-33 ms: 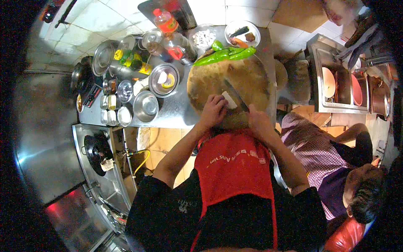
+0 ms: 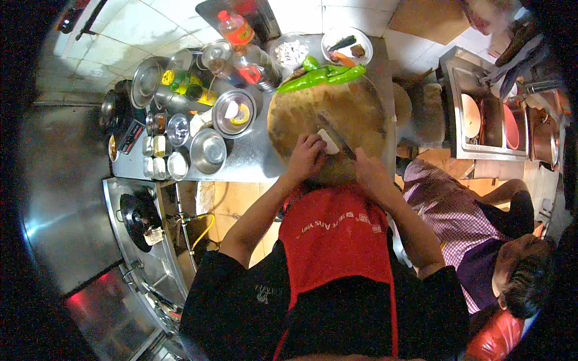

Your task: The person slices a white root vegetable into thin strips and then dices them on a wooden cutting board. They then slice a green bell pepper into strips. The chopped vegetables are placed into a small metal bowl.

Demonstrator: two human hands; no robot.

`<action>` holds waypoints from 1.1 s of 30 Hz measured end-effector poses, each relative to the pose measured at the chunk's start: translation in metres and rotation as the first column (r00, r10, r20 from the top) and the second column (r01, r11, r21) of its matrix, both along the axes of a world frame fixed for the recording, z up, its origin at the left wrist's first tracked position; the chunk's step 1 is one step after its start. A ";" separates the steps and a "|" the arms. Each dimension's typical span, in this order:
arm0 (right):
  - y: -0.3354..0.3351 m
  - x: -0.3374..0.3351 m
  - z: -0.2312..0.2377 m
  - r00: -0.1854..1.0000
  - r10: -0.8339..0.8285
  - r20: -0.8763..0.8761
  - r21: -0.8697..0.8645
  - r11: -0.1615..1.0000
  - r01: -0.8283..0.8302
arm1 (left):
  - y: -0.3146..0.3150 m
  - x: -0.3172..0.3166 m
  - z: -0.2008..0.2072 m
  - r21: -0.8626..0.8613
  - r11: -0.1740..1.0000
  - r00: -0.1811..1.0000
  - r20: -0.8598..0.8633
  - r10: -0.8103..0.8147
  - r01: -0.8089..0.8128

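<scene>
A thick round wooden chopping board lies in front of me. On its near half rests a small pale white block of food; I cannot make out its exact kind. My left hand has its fingers curled over the left end of the block, holding it against the board. In my right hand is the handle of a kitchen knife. Its dark blade slants away to the upper left, along the right side of the block. Several long green peppers lie across the board's far edge.
Behind the board stand a white plate of vegetables and a bowl of white pieces. Bottles, metal bowls and small jars crowd the left. A co-worker is close on my right, near a sink.
The white block shows slightly wider beside the blade, and the view has shifted very slightly. Both hands keep their places.
</scene>
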State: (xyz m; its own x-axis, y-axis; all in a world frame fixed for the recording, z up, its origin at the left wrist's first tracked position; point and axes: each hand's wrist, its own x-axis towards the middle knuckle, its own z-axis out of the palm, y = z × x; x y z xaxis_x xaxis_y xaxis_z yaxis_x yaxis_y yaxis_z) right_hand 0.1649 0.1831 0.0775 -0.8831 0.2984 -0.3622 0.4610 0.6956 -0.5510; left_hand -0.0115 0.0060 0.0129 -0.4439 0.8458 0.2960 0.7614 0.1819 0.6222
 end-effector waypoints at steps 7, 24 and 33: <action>-0.018 -0.013 0.029 0.988 0.104 0.114 0.015 0.994 -0.106 | -0.003 0.000 -0.024 -0.007 1.000 0.999 -0.043 -0.014 0.013; -0.014 -0.030 0.009 0.993 0.109 0.049 -0.051 0.993 -0.107 | 0.004 -0.006 -0.036 -0.018 1.000 0.996 0.090 0.001 0.000; -0.028 -0.009 -0.032 0.999 0.037 0.027 0.054 0.998 -0.038 | -0.001 0.001 -0.026 -0.062 0.998 0.996 0.088 0.009 -0.003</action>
State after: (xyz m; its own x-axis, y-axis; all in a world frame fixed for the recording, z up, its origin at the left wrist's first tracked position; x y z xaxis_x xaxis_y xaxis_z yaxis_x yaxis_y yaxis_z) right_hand 0.1564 0.1547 0.0451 -0.8845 0.2850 -0.3693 0.4477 0.7411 -0.5003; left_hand -0.0109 0.0046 -0.0130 -0.4710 0.8586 0.2026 0.7031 0.2266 0.6740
